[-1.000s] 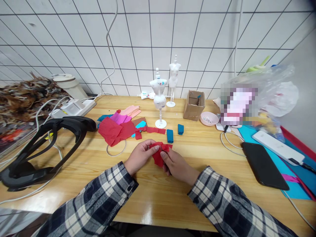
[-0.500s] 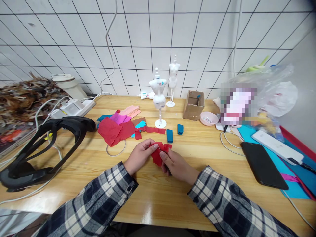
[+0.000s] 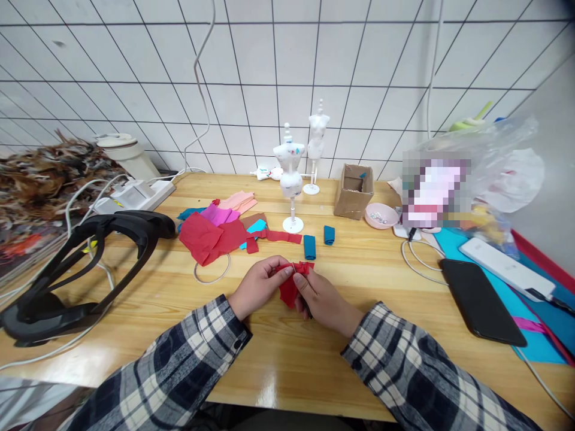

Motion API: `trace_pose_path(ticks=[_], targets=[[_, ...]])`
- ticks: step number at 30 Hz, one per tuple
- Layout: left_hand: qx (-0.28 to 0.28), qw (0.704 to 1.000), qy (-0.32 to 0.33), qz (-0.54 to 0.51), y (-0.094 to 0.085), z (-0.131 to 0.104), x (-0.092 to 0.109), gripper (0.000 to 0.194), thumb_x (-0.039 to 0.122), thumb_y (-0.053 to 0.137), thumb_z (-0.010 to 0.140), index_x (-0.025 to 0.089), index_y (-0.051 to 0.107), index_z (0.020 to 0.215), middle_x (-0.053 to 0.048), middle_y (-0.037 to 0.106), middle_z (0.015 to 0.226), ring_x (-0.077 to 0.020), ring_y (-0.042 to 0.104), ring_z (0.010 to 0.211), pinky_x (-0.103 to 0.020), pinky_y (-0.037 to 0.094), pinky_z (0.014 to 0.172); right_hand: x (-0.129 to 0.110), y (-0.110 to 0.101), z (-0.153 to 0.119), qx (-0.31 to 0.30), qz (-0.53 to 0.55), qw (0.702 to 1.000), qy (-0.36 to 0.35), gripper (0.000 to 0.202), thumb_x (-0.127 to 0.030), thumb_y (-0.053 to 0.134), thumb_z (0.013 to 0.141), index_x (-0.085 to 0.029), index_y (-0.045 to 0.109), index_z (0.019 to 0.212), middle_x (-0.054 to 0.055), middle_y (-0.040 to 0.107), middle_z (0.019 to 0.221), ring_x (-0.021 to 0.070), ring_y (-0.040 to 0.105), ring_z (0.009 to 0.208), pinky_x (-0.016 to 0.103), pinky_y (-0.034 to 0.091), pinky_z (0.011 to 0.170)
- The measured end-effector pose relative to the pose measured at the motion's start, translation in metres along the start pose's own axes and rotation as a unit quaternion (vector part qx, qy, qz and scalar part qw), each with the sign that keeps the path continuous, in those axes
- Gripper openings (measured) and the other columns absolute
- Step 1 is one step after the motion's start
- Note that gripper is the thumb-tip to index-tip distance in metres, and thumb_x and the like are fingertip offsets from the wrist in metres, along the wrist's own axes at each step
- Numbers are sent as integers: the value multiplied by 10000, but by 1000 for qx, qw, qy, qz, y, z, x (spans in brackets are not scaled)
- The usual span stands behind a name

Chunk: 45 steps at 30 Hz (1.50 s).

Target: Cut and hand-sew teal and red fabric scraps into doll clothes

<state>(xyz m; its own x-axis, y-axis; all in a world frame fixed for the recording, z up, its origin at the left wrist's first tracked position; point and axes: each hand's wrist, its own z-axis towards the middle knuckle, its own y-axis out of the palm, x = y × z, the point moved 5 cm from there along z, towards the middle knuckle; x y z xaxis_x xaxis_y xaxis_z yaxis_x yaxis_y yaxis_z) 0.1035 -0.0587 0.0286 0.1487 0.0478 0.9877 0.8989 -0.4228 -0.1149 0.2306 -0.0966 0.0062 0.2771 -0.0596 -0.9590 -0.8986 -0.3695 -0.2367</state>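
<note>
Low over the front middle of the table, a piece of red crepe-like material (image 3: 288, 293) is pinched between my two hands. My left hand (image 3: 257, 286) is closed, thumb and fingers on its upper left part. From the right, my right hand (image 3: 324, 301) grips its gathered upper edge between thumb and finger. A thin pale sliver like a pin (image 3: 293, 267) shows at the thumb tips; which hand holds it I cannot tell. Something dark peeks out under my right fingers, mostly hidden. Two small dark-teal folded pieces (image 3: 309, 247) lie just beyond my hands.
Red scraps (image 3: 202, 238) and other coloured pieces lie back left. Two white miniature dress forms (image 3: 291, 179) stand behind, beside a small cardboard box (image 3: 353, 197) and a pink bowl (image 3: 381, 216). A black headset frame (image 3: 49, 305) sits left; a black phone (image 3: 483, 302) lies right.
The upper edge of the red piece has tipped or folded down, and my left fingers have moved slightly right, closer to my right thumb. Both hands keep hold of it.
</note>
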Motion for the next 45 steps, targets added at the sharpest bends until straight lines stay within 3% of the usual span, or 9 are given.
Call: trace_pose_path(ticks=[14, 24, 28, 32, 34, 36, 38, 41, 45], targets=[[-7, 1000, -6, -30, 1, 0, 0, 315, 458, 664, 788, 147, 610, 780, -9, 637, 713, -137, 569, 653, -262, 451, 655, -1, -1, 0, 6, 10, 1000, -1, 361, -540, 271, 981, -227, 429, 891, -49, 547, 574, 92, 491, 388, 200, 391, 381], [129, 983, 0, -129, -22, 2, 2, 296, 434, 716, 746, 156, 622, 791, 33, 591, 678, -92, 500, 607, -208, 406, 610, -24, -18, -8, 83, 5, 992, -95, 333, -493, 293, 992, -230, 398, 816, -53, 484, 611, 97, 448, 474, 233, 397, 490], [113, 987, -10, -110, -20, 3, -1, 305, 440, 713, 746, 153, 616, 779, 31, 588, 665, -94, 499, 592, -211, 402, 592, -34, -48, 1, 133, 24, 987, -84, 346, -519, 296, 984, -236, 394, 811, -72, 440, 546, 101, 428, 439, 228, 383, 453], [101, 992, -11, -72, -21, 8, -6, 336, 472, 706, 742, 150, 616, 785, 27, 585, 665, -98, 502, 587, -215, 397, 574, -60, -112, 28, 202, 51, 970, -121, 359, -566, 385, 943, -237, 406, 800, -74, 448, 562, 90, 435, 420, 213, 387, 427], [111, 991, -13, -72, -24, 9, -9, 352, 485, 708, 731, 150, 614, 783, 25, 592, 671, -103, 508, 591, -218, 399, 573, -70, -147, 45, 213, 128, 962, -115, 340, -546, 422, 937, -235, 419, 801, -81, 420, 545, 81, 392, 394, 198, 362, 402], [116, 990, -15, -80, -28, 10, -9, 360, 493, 710, 723, 152, 614, 785, 21, 603, 678, -108, 518, 592, -223, 403, 572, -70, -172, 61, 189, 248, 949, -51, 340, -531, 415, 942, -227, 433, 791, -94, 347, 505, 67, 291, 354, 175, 295, 358], [112, 990, -14, -81, -29, 10, -9, 360, 498, 706, 724, 154, 617, 786, 16, 612, 688, -113, 525, 597, -228, 407, 574, -65, -185, 70, 145, 342, 928, 10, 331, -483, 387, 962, -208, 459, 794, -96, 315, 499, 52, 220, 345, 146, 224, 334], [107, 992, -5, -65, -30, 10, -8, 351, 494, 697, 733, 154, 626, 782, 11, 612, 692, -117, 528, 606, -232, 410, 580, -57, -193, 69, 126, 395, 910, 14, 313, -426, 353, 976, -198, 503, 823, -92, 302, 493, 51, 195, 350, 130, 195, 333], [106, 992, 9, -62, -28, 9, -8, 337, 484, 690, 744, 156, 632, 791, 11, 609, 699, -117, 528, 615, -232, 416, 587, -40, -189, 58, 194, 281, 939, -51, 363, -537, 412, 912, -216, 582, 918, -100, 266, 466, 76, 173, 357, 172, 215, 341]])
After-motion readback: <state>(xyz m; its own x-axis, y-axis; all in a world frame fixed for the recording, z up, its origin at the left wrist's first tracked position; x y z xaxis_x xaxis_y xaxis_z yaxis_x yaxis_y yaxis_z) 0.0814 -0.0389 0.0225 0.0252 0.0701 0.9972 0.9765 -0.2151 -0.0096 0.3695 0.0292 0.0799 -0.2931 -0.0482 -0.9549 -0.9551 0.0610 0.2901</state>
